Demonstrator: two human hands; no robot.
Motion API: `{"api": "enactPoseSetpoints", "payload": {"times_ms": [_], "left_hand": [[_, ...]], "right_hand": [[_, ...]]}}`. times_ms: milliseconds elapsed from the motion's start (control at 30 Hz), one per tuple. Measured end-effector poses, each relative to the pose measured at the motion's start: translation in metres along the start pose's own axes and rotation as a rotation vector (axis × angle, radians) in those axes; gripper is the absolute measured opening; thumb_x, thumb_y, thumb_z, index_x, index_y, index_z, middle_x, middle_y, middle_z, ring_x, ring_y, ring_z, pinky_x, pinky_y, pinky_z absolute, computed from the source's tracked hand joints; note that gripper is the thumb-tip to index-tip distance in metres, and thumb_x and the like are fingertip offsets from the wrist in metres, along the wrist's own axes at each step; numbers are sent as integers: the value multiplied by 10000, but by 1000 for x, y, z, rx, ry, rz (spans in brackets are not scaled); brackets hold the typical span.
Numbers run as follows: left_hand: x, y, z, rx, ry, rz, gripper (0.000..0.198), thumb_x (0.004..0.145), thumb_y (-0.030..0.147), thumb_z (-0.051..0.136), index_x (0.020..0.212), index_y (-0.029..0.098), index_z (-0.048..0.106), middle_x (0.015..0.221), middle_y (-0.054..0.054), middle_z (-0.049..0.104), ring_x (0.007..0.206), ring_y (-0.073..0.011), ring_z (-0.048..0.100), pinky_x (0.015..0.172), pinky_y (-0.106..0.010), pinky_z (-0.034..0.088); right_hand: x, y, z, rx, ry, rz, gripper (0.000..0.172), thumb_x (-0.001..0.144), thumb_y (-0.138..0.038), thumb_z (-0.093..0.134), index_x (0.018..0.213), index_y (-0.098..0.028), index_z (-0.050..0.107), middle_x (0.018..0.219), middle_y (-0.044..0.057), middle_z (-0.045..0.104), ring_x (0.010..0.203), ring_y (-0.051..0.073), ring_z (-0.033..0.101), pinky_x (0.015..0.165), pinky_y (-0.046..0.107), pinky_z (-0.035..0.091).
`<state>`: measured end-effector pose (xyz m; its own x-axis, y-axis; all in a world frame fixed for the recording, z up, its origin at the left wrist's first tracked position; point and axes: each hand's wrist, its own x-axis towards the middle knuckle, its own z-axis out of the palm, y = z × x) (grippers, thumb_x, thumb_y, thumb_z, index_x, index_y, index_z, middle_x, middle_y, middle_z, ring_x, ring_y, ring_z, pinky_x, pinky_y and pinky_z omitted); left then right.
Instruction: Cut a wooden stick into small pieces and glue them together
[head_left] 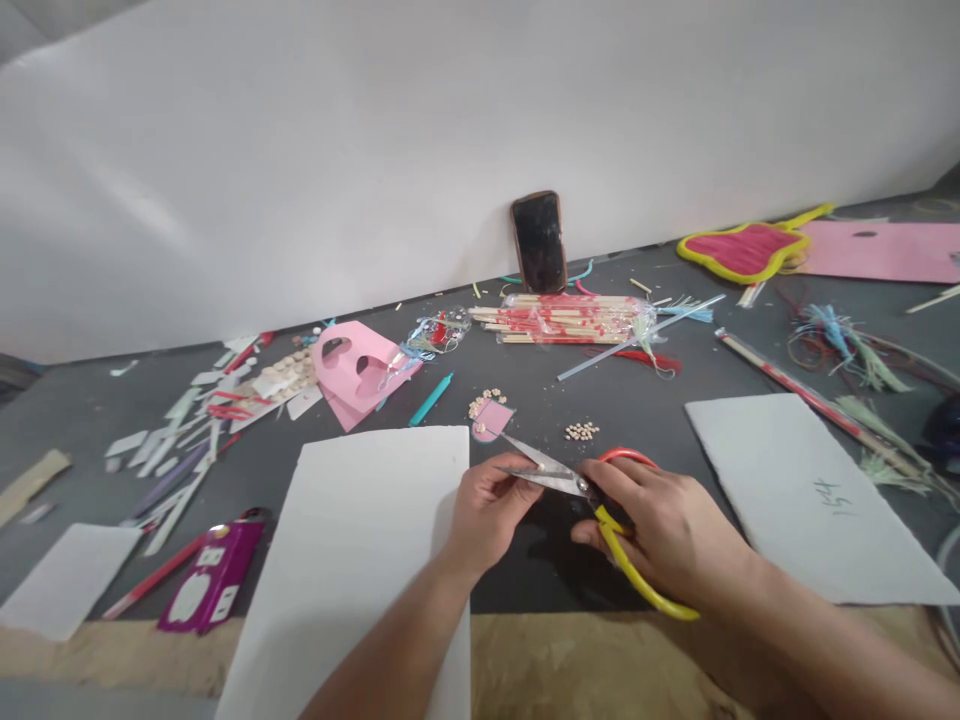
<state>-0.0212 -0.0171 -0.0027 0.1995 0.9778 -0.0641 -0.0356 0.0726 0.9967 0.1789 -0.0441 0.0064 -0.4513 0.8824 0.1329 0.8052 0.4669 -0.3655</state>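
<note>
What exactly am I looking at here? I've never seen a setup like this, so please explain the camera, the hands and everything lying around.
There is no machine here: you see a person's two bare hands. The single picture comes from a camera worn on the head, looking forward and down.

The right hand holds scissors with red and yellow handles, blades apart. The left hand is at the blades, its fingertips seeming to pinch a small pale piece, too small to identify.

On the dark table, beyond the hands, lie a small pink piece, a heap of pale bits and bagged sticks. A phone leans at the back. White sheets lie left and right.
</note>
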Motion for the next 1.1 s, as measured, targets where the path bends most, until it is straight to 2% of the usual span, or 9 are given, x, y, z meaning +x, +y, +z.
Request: {"api": "enactPoseSetpoints", "payload": {"times_ms": [167, 300, 533, 633, 733, 867, 1100], "left_hand": [[0, 0, -5, 51, -5, 3, 295, 745, 410, 692, 629, 142, 651, 564, -3, 572, 543, -107, 460, 511, -214, 355], [-1, -1, -7, 30, -52, -12, 278, 757, 396, 689, 644, 144, 669, 600, -25, 631, 578, -129, 532, 552, -228, 403], [-1, 1, -4, -5, -84, -61, 313, 751, 449, 696, 684, 145, 674, 642, -60, 692, 614, -166, 610, 590, -256, 462], [-2, -4, -3, -53, -90, -33, 292, 778, 422, 681, 687, 145, 673, 647, -50, 679, 614, -146, 592, 589, -240, 447], [-2, -6, -2, -102, -47, -22, 257, 738, 399, 726, 715, 148, 677, 647, -24, 653, 592, -121, 557, 570, -220, 421], [-1, 0, 0, -24, 29, -19, 288, 696, 417, 749, 668, 141, 669, 604, -7, 615, 556, -110, 514, 540, -213, 394], [-1, 7, -2, 86, 11, 33, 333, 712, 447, 709, 588, 142, 661, 548, -10, 570, 516, -109, 461, 492, -219, 358]], "right_hand": [[2, -5, -5, 57, -32, -3, 611, 810, -668, 507, 1145, -158, 531, 960, 126, 626, 889, 281, 609, 696, 379, 500], [5, -5, -5, 78, -36, -22, 632, 793, -665, 540, 1160, -150, 539, 956, 132, 624, 912, 280, 590, 717, 385, 504], [0, 1, -2, 45, 34, -53, 517, 905, -588, 418, 1129, -154, 586, 826, 98, 671, 727, 216, 648, 588, 293, 472], [-2, -1, -6, 42, 4, -34, 478, 929, -560, 383, 1096, -163, 590, 811, 91, 674, 723, 217, 657, 575, 285, 457], [-2, -2, -7, 38, -19, -7, 473, 934, -561, 365, 1103, -174, 577, 827, 83, 676, 720, 223, 657, 573, 293, 455], [1, -1, -4, 16, -2, 11, 500, 911, -595, 384, 1114, -174, 561, 882, 94, 671, 774, 242, 655, 607, 319, 474], [1, -5, -7, 70, -40, 0, 608, 797, -658, 539, 1151, -163, 536, 971, 125, 624, 911, 285, 599, 712, 393, 507]]}}
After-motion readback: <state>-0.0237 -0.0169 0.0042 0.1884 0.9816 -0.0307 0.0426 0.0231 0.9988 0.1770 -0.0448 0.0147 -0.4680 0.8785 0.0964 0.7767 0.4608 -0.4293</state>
